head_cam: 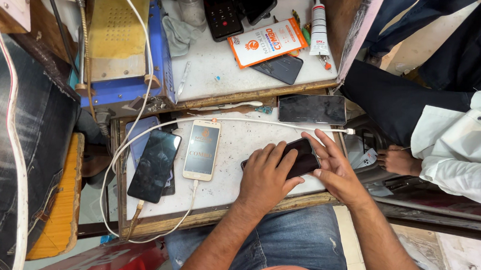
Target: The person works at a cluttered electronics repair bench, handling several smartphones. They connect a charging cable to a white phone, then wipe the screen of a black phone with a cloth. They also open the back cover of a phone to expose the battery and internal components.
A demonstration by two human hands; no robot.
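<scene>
A black phone (304, 154) lies face up on the white worktop (241, 152) near its right front corner. My left hand (265, 175) rests on the phone's left half with fingers spread over it. My right hand (333, 167) touches the phone's right edge, thumb and fingers against its side. Both hands hold the same phone down against the worktop.
A white phone with a lit screen (201, 149) lies mid-table on a white cable (138, 125). A dark phone (154, 166) lies at left, another (311, 109) at the back right. The upper shelf carries an orange packet (268, 42), a glue tube (318, 27) and a blue machine (121, 47). A seated person's white sleeve (467, 147) is at right.
</scene>
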